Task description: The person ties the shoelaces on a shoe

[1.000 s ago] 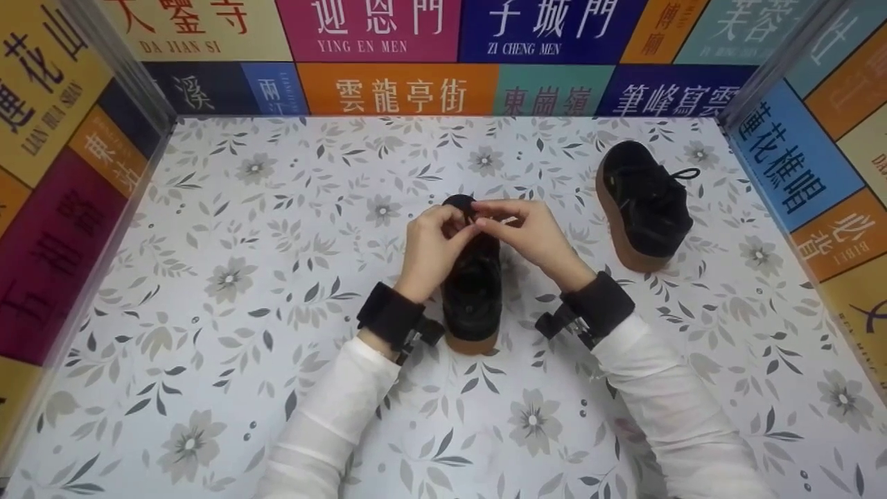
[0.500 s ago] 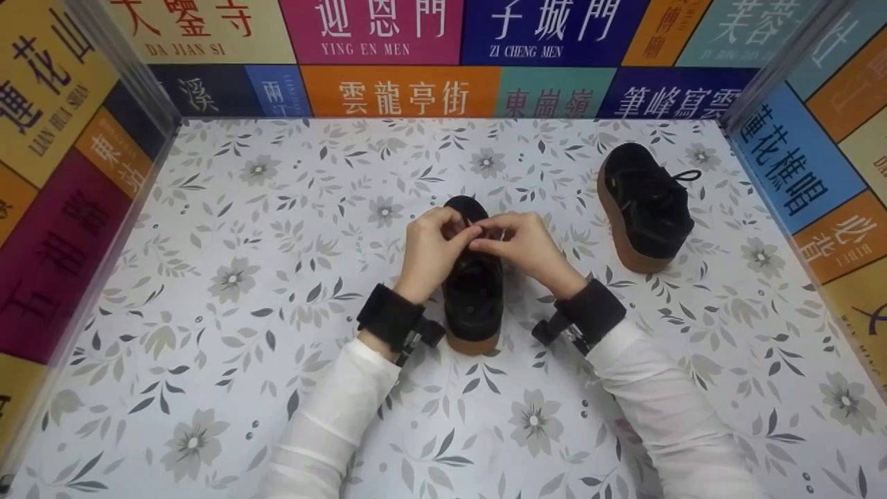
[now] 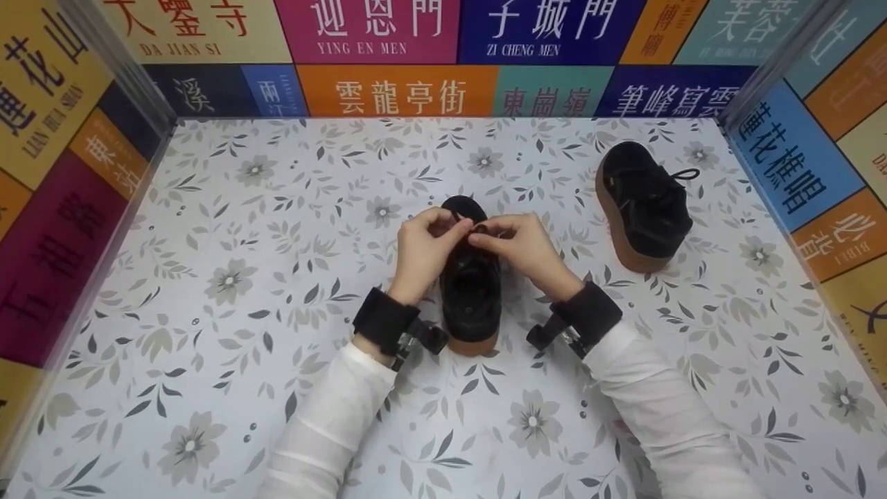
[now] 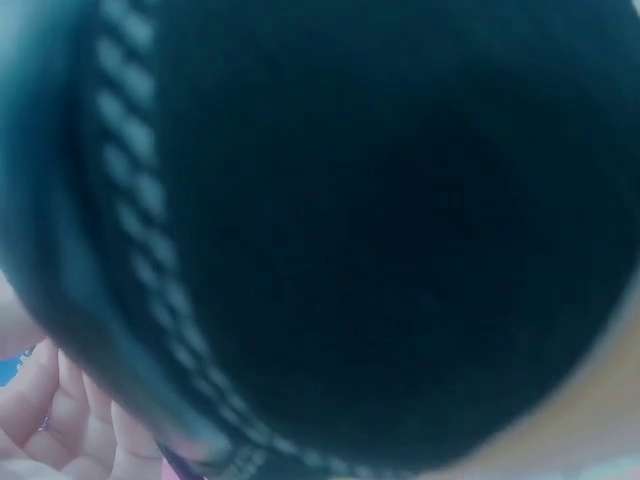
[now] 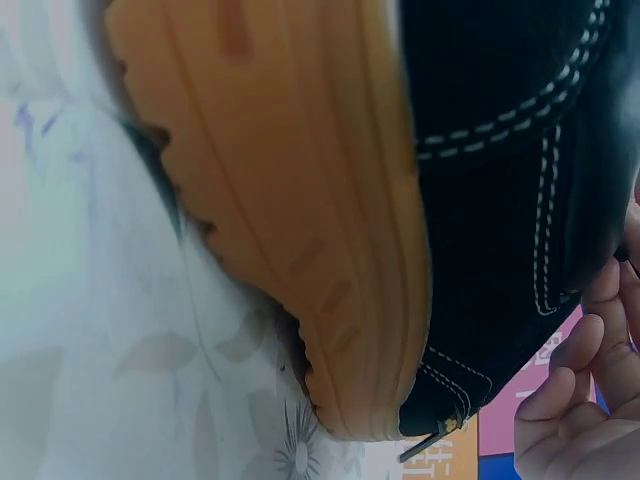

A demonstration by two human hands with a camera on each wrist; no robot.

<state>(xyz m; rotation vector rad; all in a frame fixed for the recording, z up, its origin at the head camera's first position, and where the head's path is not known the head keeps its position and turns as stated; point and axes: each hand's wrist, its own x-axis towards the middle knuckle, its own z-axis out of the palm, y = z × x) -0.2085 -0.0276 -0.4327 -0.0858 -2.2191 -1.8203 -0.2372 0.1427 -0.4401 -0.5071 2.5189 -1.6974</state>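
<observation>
A black shoe (image 3: 472, 315) with a tan sole stands upright mid-table, its toe pointing away. Above its front, my left hand (image 3: 424, 253) pinches a dark shoelace (image 3: 479, 228) between thumb and fingertips. My right hand (image 3: 532, 251) pinches the lace from the other side, fingertips close to the left ones. Both hands cover most of the lacing. White double stitching runs along the black upper (image 5: 480, 220) in the right wrist view, where a lace tip (image 5: 425, 444) sticks out low by the toe. The dark heel (image 4: 400, 230) fills most of the left wrist view.
A second black shoe (image 3: 644, 208), with a lace loop standing out at its right, is at the back right. The table (image 3: 229, 346) has a floral cover. Colourful lettered panels (image 3: 402, 90) wall in its back and sides.
My right hand has come down slightly toward me, uncovering the shoe's toe. The left hand has shifted a little left. Both shoes stay in place.
</observation>
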